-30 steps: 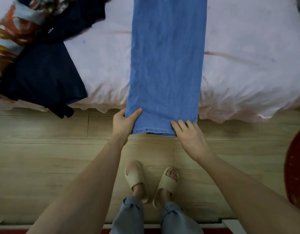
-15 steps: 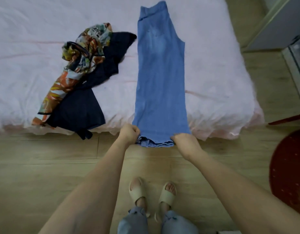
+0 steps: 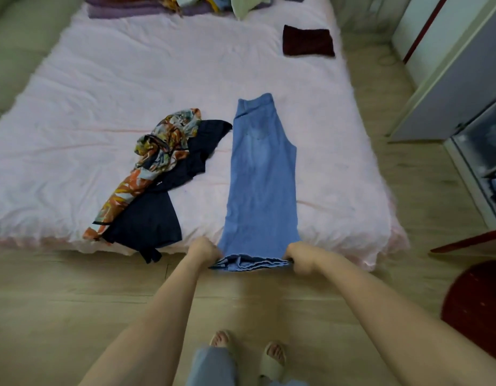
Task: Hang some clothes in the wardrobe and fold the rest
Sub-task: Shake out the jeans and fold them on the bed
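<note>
The jeans [image 3: 262, 179] are laid lengthwise on the bed [image 3: 129, 87], legs stacked one on the other, with the hem end hanging just past the mattress edge. That hem is gripped at both corners: the left hand [image 3: 204, 250] is curled round the left corner, the right hand [image 3: 302, 257] round the right, and the layered hem is stretched between them. Away from the grip, the waistband lies flat toward the middle of the bed. Just beyond the left hand, a dark garment [image 3: 154, 215] and a printed one [image 3: 154, 160] are heaped beside the jeans, the dark one touching them near the waist.

Denim is judged soft but fairly heavy and not slippery, so folds should be held well. All the hem layers are best pinched together at the corners, then carried toward the waistband, so the legs are not splayed.
</note>
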The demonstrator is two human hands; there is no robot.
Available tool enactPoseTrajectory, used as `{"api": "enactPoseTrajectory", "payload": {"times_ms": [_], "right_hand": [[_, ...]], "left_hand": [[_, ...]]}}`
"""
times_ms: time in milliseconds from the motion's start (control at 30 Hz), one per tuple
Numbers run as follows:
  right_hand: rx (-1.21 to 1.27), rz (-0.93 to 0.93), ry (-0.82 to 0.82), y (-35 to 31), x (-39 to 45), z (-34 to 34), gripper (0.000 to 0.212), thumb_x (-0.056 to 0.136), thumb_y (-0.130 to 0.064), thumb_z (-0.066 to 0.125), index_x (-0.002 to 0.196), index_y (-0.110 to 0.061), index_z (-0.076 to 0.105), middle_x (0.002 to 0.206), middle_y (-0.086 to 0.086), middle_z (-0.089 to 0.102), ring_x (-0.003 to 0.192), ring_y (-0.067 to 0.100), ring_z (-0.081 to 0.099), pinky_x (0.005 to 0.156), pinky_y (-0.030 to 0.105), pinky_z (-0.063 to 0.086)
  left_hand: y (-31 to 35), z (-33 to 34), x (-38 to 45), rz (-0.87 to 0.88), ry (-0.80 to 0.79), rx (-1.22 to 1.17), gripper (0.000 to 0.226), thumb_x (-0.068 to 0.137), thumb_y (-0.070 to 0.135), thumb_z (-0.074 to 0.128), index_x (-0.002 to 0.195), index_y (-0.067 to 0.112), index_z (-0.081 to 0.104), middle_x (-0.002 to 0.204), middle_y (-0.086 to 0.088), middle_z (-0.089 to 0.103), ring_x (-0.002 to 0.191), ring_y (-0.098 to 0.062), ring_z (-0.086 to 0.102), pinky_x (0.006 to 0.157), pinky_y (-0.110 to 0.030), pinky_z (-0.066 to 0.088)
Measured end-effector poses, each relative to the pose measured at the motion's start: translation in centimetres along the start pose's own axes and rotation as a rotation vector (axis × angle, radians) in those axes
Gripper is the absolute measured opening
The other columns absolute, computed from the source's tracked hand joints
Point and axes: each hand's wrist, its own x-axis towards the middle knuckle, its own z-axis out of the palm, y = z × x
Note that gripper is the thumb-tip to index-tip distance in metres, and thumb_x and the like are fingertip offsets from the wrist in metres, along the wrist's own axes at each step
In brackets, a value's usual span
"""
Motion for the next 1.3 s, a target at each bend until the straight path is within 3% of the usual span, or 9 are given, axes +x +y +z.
{"api": "enactPoseTrajectory", "payload": {"times_ms": [100, 200, 333, 433, 600, 733, 967, 1100, 1300], "right_hand": [[0.029, 0.022, 0.139, 1.1, -0.5, -3.2, 0.024, 0.078, -0.001, 0.05, 0.071, -0.02, 0.062, 0.095, 0.013, 0.066, 0.081, 0.026, 0.057, 0.062, 0.03, 0.039], [-0.005, 0.116, 0.341, 2.3, 1.1, -7.3, 0.014, 0.079, -0.002, 0.047, 0.076, -0.015, 0.052, 0.092, 0.009, 0.06, 0.081, 0.029, 0.054, 0.057, 0.03, 0.034], [0.116, 0.261, 0.602, 4.0, 5.6, -12.5, 0.016, 0.08, 0.001, 0.04, 0.082, -0.01, 0.051, 0.091, 0.011, 0.06, 0.075, 0.031, 0.049, 0.053, 0.031, 0.03], [0.182, 0.332, 0.675, 6.0, 11.0, -15.7, 0.023, 0.079, 0.003, 0.039, 0.09, -0.008, 0.056, 0.093, 0.009, 0.06, 0.08, 0.031, 0.052, 0.061, 0.032, 0.038], [0.119, 0.386, 0.676, 10.2, 22.7, -20.9, 0.017, 0.081, 0.005, 0.038, 0.087, -0.009, 0.046, 0.082, 0.007, 0.046, 0.077, 0.029, 0.044, 0.059, 0.033, 0.031], [-0.022, 0.364, 0.66, 13.2, 28.6, -22.4, 0.022, 0.082, 0.006, 0.042, 0.099, -0.006, 0.048, 0.096, 0.012, 0.054, 0.092, 0.032, 0.05, 0.065, 0.033, 0.028], [-0.136, 0.354, 0.894, 16.7, 35.4, -27.2, 0.036, 0.07, 0.016, 0.041, 0.097, -0.003, 0.054, 0.091, 0.016, 0.058, 0.086, 0.035, 0.052, 0.072, 0.036, 0.03], [-0.162, 0.341, 0.933, 19.0, 39.7, -32.4, 0.037, 0.073, 0.014, 0.04, 0.103, -0.003, 0.052, 0.099, 0.015, 0.056, 0.092, 0.033, 0.049, 0.082, 0.038, 0.034], [-0.215, 0.312, 0.963, 22.0, 46.3, -37.5, 0.037, 0.079, 0.011, 0.038, 0.11, -0.005, 0.05, 0.105, 0.013, 0.055, 0.098, 0.031, 0.047, 0.08, 0.034, 0.032]], "left_hand": [[0.4, -1.3, 1.5, 0.092, 0.02, -0.254, 0.012, 0.08, 0.0, 0.067, 0.072, 0.007, 0.07, 0.063, -0.002, 0.062, 0.062, -0.016, 0.055, 0.067, -0.031, 0.049], [2.5, -2.9, 3.8, 0.066, 0.059, -0.561, 0.004, 0.079, -0.002, 0.071, 0.078, 0.001, 0.073, 0.063, -0.002, 0.066, 0.066, -0.013, 0.058, 0.059, -0.017, 0.049], [7.6, -4.4, 9.6, 0.0, 0.089, -0.78, 0.034, 0.08, 0.029, 0.075, 0.066, 0.0, 0.064, 0.077, -0.011, 0.065, 0.07, -0.02, 0.058, 0.072, -0.033, 0.054], [11.6, -5.1, 14.7, 0.138, 0.097, -0.673, 0.047, 0.065, 0.051, 0.081, 0.069, 0.009, 0.062, 0.068, 0.001, 0.059, 0.064, -0.013, 0.053, 0.063, -0.027, 0.043], [15.9, -5.6, 26.3, 0.339, 0.068, -0.322, 0.017, 0.076, 0.016, 0.077, 0.073, 0.016, 0.06, 0.065, 0.005, 0.059, 0.066, -0.013, 0.053, 0.053, -0.017, 0.037], [18.4, -5.9, 34.1, 0.36, 0.113, -0.175, 0.02, 0.086, 0.018, 0.065, 0.069, 0.009, 0.061, 0.068, -0.007, 0.063, 0.069, -0.021, 0.055, 0.054, -0.025, 0.035], [25.4, -7.7, 42.5, 0.419, 0.241, -0.217, 0.028, 0.091, 0.024, 0.059, 0.069, 0.007, 0.056, 0.068, -0.008, 0.06, 0.068, -0.024, 0.054, 0.057, -0.033, 0.039], [30.0, -9.3, 47.1, 0.381, 0.367, -0.143, 0.028, 0.096, 0.036, 0.05, 0.084, 0.012, 0.057, 0.082, -0.006, 0.061, 0.083, -0.027, 0.053, 0.061, -0.033, 0.037], [34.6, -11.4, 53.1, 0.376, 0.404, -0.274, 0.025, 0.098, 0.029, 0.047, 0.085, 0.009, 0.054, 0.083, -0.003, 0.056, 0.077, -0.022, 0.05, 0.059, -0.029, 0.032]]}}
